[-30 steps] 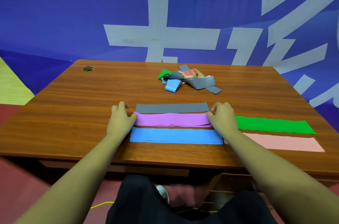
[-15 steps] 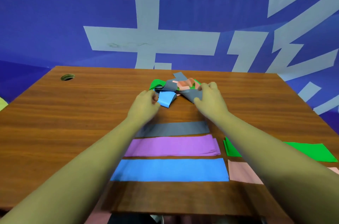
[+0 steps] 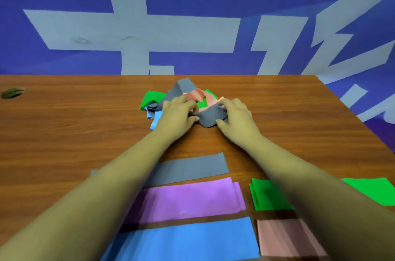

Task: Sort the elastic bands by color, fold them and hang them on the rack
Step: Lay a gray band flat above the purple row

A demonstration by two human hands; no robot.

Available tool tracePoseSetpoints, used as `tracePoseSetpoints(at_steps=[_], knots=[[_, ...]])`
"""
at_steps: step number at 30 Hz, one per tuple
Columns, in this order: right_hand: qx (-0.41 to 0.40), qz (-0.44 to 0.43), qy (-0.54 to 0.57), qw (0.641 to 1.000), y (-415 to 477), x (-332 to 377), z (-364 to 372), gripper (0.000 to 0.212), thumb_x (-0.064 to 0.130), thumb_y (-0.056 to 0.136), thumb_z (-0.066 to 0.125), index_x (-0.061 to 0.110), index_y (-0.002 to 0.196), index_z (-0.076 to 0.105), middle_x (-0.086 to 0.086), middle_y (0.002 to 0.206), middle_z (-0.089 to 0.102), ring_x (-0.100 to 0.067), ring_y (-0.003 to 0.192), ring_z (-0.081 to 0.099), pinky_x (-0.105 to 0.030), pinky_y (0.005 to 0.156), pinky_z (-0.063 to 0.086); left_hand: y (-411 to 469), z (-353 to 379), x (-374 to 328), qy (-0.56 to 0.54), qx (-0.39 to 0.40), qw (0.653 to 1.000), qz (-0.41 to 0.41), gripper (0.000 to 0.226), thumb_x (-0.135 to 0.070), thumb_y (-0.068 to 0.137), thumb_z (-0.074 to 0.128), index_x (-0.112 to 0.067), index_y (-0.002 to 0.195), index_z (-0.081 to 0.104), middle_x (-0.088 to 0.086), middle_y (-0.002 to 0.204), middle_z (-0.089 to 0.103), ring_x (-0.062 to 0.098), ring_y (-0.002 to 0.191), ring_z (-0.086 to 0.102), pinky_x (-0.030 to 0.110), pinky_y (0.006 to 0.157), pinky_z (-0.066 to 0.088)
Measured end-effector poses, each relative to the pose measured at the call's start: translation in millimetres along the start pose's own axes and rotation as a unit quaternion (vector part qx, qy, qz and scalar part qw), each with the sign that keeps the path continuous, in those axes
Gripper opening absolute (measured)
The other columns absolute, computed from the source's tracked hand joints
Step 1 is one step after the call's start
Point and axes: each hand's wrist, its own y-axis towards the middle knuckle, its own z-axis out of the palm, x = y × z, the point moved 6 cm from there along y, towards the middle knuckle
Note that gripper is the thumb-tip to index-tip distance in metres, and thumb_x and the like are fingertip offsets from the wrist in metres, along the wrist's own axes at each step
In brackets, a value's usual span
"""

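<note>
Blue banner wall (image 3: 192,15) is behind; no rack is seen. Everything is carried by the wooden counter (image 3: 64,132). Sorted bands are laid flat near the front edge: blue band (image 3: 188,239), purple band (image 3: 192,198), grey strip (image 3: 188,167), with green band (image 3: 269,196) and pink band (image 3: 286,237) to the right, partly hidden by a forearm. The unsorted pile (image 3: 154,98) sits mid-counter, apart from the rows. Its loose grey band (image 3: 210,116) is pinched on either side by left hand (image 3: 177,114) and right hand (image 3: 237,117), fingers curled on it. Bands are judged light, limp, stretchy and probably clingy. An end is best taken and lifted clear, since green, pink and blue loops are tangled alongside. Cable hole (image 3: 11,92) lies far left, out of the way.
</note>
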Motion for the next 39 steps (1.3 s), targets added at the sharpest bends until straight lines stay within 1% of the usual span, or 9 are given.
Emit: tracePoseSetpoints(at_steps=[5, 9, 12, 16, 20, 25, 32, 36, 39], knots=[[0.01, -0.071, 0.11, 0.991, 3.3, 11.1, -19.6, 0.073, 0.029, 0.075, 0.063, 0.043, 0.143, 0.039, 0.009, 0.15, 0.041, -0.016, 0.142, 0.031, -0.047, 0.117, 0.024, 0.1, -37.4, -20.5, -0.041, -0.078, 0.991, 0.097, 0.013, -0.017, 0.076, 0.073, -0.018, 0.088, 0.068, 0.001, 0.1, 0.055, 0.025, 0.097, 0.047, 0.037, 0.083, 0.033], [0.005, -0.084, 0.185, 0.979, 2.4, 33.3, -51.6, 0.027, 0.037, 0.07, 0.069, 0.03, 0.095, 0.063, 0.008, 0.125, 0.061, -0.017, 0.123, 0.052, -0.045, 0.107, 0.038, 8.2, -79.0, -41.1, -0.084, -0.056, 0.989, 0.103, 0.012, -0.007, 0.085, 0.064, -0.016, 0.093, 0.066, -0.004, 0.093, 0.061, 0.0, 0.084, 0.05, 0.025, 0.079, 0.037], [-0.012, -0.067, 0.243, 0.968, -3.3, 48.4, -84.2, 0.013, 0.019, 0.079, 0.07, 0.018, 0.082, 0.058, -0.002, 0.093, 0.069, -0.019, 0.084, 0.065, -0.032, 0.075, 0.051, 8.4, -105.9, -57.5, -0.102, -0.04, 0.991, 0.076, 0.015, -0.005, 0.089, 0.058, -0.017, 0.098, 0.063, -0.009, 0.088, 0.061, -0.012, 0.071, 0.05, 0.016, 0.065, 0.033], [-0.069, -0.073, 0.22, 0.97, -17.5, 69.8, -134.4, 0.01, 0.012, 0.08, 0.067, 0.018, 0.079, 0.06, 0.01, 0.075, 0.062, -0.009, 0.073, 0.056, -0.026, 0.067, 0.044, 0.8, -138.7, -73.9, -0.145, -0.042, 0.987, 0.061, 0.016, -0.01, 0.093, 0.056, -0.024, 0.101, 0.059, -0.012, 0.109, 0.069, 0.008, 0.105, 0.062, 0.03, 0.085, 0.048], [-0.111, -0.074, 0.189, 0.973, -31.2, 81.6, -169.7, 0.004, 0.018, 0.082, 0.067, 0.019, 0.084, 0.064, 0.008, 0.08, 0.066, -0.013, 0.08, 0.061, -0.032, 0.073, 0.049, -14.9, -169.5, -85.9, -0.188, -0.047, 0.98, 0.052, 0.023, -0.012, 0.093, 0.059, -0.034, 0.099, 0.054, -0.014, 0.098, 0.068, 0.004, 0.095, 0.065, 0.017, 0.079, 0.047], [-0.154, -0.062, 0.194, 0.967, -52.7, 91.8, -198.3, 0.006, 0.017, 0.086, 0.067, 0.016, 0.092, 0.069, 0.005, 0.088, 0.068, -0.015, 0.088, 0.063, -0.036, 0.08, 0.053, -34.0, -191.3, -86.5, -0.195, -0.028, 0.98, 0.039, 0.017, -0.011, 0.093, 0.061, -0.028, 0.094, 0.06, -0.003, 0.094, 0.07, 0.013, 0.087, 0.065, 0.029, 0.08, 0.051], [-0.133, -0.007, 0.21, 0.969, -73.6, 114.3, -212.6, 0.013, 0.017, 0.08, 0.074, 0.013, 0.09, 0.066, -0.008, 0.088, 0.069, -0.025, 0.081, 0.065, -0.04, 0.068, 0.057, -77.0, -199.7, -87.2, -0.195, 0.057, 0.979, -0.023, 0.012, -0.016, 0.094, 0.062, -0.021, 0.103, 0.067, -0.009, 0.094, 0.072, -0.004, 0.079, 0.064, 0.005, 0.067, 0.043], [-0.136, 0.041, 0.263, 0.954, -82.1, 124.5, -220.5, 0.017, 0.014, 0.083, 0.073, 0.01, 0.087, 0.057, -0.014, 0.083, 0.064, -0.025, 0.058, 0.063, -0.028, 0.042, 0.051, -105.1, -194.9, -81.8, -0.275, 0.066, 0.957, -0.061, 0.018, -0.03, 0.094, 0.063, -0.013, 0.096, 0.069, -0.005, 0.074, 0.068, 0.0, 0.061, 0.056, 0.012, 0.056, 0.042], [-0.121, 0.05, 0.248, 0.96, -90.7, 134.0, -226.4, 0.014, 0.015, 0.088, 0.069, 0.005, 0.083, 0.059, -0.017, 0.082, 0.065, -0.034, 0.062, 0.068, -0.035, 0.05, 0.058, -128.4, -188.6, -74.5, -0.367, 0.089, 0.923, -0.081, 0.023, -0.025, 0.09, 0.069, -0.004, 0.097, 0.066, 0.002, 0.072, 0.067, 0.006, 0.064, 0.057, 0.019, 0.054, 0.043]])
